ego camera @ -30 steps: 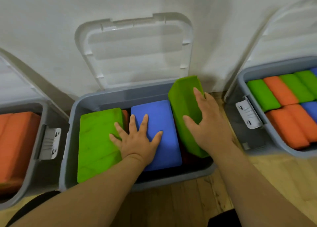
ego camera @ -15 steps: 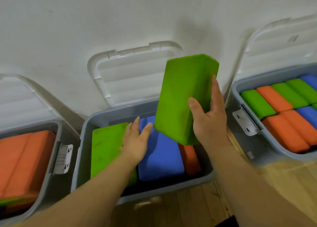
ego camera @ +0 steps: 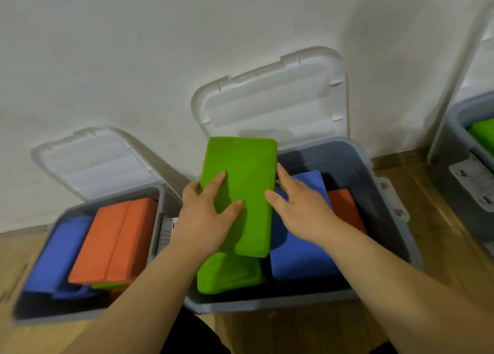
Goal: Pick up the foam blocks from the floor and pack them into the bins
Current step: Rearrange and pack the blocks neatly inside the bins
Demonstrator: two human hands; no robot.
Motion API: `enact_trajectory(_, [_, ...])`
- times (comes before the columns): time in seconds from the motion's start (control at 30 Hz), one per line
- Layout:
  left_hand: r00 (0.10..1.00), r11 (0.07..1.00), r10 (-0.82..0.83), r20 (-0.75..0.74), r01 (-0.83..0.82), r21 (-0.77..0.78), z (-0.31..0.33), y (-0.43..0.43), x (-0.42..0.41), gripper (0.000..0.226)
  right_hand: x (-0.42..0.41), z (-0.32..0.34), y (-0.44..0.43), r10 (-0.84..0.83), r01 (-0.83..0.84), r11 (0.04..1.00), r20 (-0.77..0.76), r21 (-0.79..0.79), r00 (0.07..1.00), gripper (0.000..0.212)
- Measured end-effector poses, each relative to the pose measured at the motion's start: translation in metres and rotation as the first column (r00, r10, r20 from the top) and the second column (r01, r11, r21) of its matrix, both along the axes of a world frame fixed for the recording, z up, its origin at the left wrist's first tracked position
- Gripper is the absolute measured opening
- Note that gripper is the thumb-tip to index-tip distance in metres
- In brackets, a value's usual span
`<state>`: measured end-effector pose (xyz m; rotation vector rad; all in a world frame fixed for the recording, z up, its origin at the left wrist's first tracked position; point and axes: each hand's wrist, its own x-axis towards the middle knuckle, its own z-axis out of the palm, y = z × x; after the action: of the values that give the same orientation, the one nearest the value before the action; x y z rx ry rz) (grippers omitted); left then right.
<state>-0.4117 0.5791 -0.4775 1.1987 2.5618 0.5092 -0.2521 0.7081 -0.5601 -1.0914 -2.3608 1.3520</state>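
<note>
My left hand (ego camera: 208, 220) and right hand (ego camera: 299, 212) each pinch an edge of the green foam block (ego camera: 240, 182) over the middle bin (ego camera: 267, 303). Released tilted, I reckon it wedges on the lower green block (ego camera: 230, 273).

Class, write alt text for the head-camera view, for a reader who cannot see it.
A person's left hand and right hand hold a green foam block over an open grey bin containing a second green block, a blue block and an orange block. A neighbouring bin on the left holds orange and blue blocks.
</note>
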Motion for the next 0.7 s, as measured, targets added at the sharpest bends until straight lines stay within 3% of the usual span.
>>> enact_trajectory(0.07, [0.996, 0.978, 0.010, -0.091, -0.029, -0.206, -0.014, 0.003, 0.004, 0.095, 0.000, -0.005, 0.006, 0.003, -0.040, 0.989, 0.248, 0.144, 0.969, 0.078])
enact_trajectory(0.17, [0.987, 0.937, 0.005, -0.158, -0.060, -0.344, -0.047, 0.006, 0.007, 0.106, 0.018, -0.019, 0.032, -0.181, 0.131, 0.978, 0.341, 0.165, 0.922, 0.078])
enact_trajectory(0.3, [0.983, 0.936, -0.011, -0.183, -0.054, -0.349, -0.056, 0.006, -0.004, 0.103, 0.029, -0.049, 0.042, -0.174, 0.205, 0.972, 0.235, -0.114, 0.956, 0.089])
enact_trajectory(0.5, [0.983, 0.925, -0.015, -0.181, -0.056, -0.375, -0.056, 0.014, -0.007, 0.103, 0.026, -0.058, 0.040, -0.342, 0.355, 0.925, 0.108, -0.135, 0.933, 0.094])
enact_trajectory(0.7, [0.985, 0.920, -0.026, -0.168, -0.043, -0.390, -0.052, 0.021, -0.011, 0.105, 0.025, -0.061, 0.042, -0.374, 0.381, 0.912, 0.075, -0.151, 0.924, 0.092])
